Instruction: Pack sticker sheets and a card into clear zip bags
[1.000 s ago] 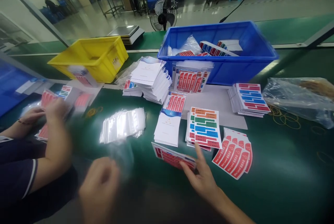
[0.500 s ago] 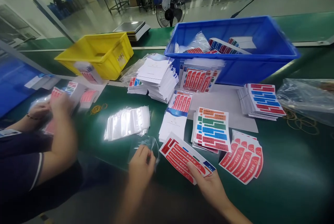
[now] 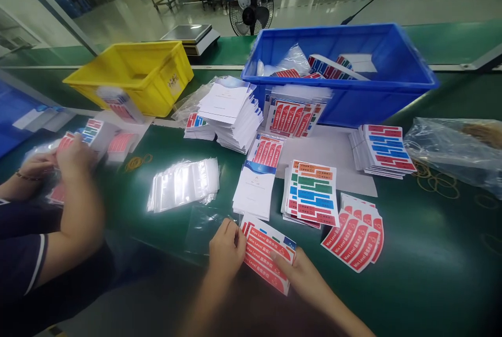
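My left hand (image 3: 227, 248) pinches the edge of a clear plastic bag (image 3: 204, 229) that spreads to its left over the green table. My right hand (image 3: 304, 273) grips a set of sticker sheets (image 3: 266, 253), with a red "Max Level / Min Level" sheet on top and blue and green edges behind. The left end of this set meets the fingers of my left hand at the bag's mouth; whether it is inside cannot be made out. Close by lie a fan of red sticker sheets (image 3: 355, 237), multicoloured sticker sheets (image 3: 317, 193) and white leaflets with a blue band (image 3: 254, 190).
A pile of clear bags (image 3: 184, 184) lies left of the leaflets. Behind stand a blue bin (image 3: 341, 99), a yellow bin (image 3: 157, 86) and a tall leaflet stack (image 3: 225, 101). Rubber bands (image 3: 435, 182) lie at right. A co-worker's hands (image 3: 74, 156) handle red sheets at left.
My right hand has brought the sticker sheets left and slightly down, up to my left hand. The clear bag now lies flatter, stretched out to the left.
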{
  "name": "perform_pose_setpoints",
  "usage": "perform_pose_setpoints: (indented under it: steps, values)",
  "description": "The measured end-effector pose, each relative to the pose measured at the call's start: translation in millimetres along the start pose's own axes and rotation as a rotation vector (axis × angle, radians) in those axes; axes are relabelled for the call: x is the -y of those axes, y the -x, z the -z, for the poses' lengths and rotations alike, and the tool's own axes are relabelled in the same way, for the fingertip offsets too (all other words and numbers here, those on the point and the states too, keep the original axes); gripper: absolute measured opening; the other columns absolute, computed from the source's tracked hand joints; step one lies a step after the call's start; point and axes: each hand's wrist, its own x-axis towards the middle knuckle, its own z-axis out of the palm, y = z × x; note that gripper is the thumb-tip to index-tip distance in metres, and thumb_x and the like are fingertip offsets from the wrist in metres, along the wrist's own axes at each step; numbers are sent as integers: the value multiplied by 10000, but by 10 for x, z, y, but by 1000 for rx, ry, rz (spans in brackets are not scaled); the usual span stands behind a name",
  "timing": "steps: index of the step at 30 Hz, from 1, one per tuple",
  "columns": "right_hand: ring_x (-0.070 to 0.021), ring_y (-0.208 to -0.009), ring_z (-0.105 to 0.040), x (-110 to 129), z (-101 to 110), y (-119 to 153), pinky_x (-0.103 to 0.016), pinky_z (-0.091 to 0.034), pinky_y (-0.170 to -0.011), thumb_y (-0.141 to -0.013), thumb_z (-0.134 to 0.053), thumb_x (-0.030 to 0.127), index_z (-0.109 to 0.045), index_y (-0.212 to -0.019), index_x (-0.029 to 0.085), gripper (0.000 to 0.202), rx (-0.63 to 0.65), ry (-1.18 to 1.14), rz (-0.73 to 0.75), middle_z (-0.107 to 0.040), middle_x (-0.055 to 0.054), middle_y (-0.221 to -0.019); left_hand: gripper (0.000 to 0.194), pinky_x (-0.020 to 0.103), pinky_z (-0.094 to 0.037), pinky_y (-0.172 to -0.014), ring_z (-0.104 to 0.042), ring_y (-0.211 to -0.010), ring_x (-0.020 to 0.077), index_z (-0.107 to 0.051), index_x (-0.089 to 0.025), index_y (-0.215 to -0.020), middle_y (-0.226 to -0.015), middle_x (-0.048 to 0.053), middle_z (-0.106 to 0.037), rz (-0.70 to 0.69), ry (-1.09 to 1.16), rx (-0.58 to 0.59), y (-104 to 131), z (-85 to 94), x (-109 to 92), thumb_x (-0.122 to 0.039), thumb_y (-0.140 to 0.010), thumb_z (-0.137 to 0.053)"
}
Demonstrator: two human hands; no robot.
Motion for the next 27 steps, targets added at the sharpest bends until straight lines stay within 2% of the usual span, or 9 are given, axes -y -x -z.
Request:
perform_pose_setpoints:
  steps: [3,6,13,19,27]
  values:
    - [-362,-1048,-635,-15,44,-3,-471,-557,-802,-735,-630,653,-556,-987,166,553,22,-1,8,-708,-139,-1047,192,210,-406,-554,-524,-618,105,-453,-200,-690,-696,0,-539,-47,-2,-33,32,-11,-13,-121,-864,-441]
    - [-362,-1068,-625,79,47,33,-464,-556,-795,-766,-601,645,-555,-999,169,533,91,22,36,-701,-135,-1068,148,205,-433,-585,-554,-656,110,-487,-193,-733,-727,12,-572,-101,2,-62,70,-23,-16,-123,-860,-458]
    - [-346,-936,-660,307,28,140,-432,-547,-760,-766,-634,590,-621,-880,163,442,213,70,58,-724,-104,-933,168,215,-455,-611,-553,-657,115,-472,-192,-713,-720,14,-569,-77,0,-130,102,-17,29,-105,-858,-466]
    - [-321,-841,-664,253,22,123,-441,-533,-759,-757,-623,603,-621,-809,168,438,193,104,41,-710,-85,-852,134,220,-480,-636,-579,-689,125,-496,-191,-749,-754,23,-596,-181,33,-98,118,-30,57,-89,-837,-494]
    - [-307,-849,-653,132,-3,81,-427,-536,-758,-720,-678,538,-614,-802,166,386,185,77,7,-708,-78,-838,153,237,-493,-647,-583,-708,134,-484,-189,-755,-767,37,-594,-162,45,-145,149,-15,86,-61,-837,-489]
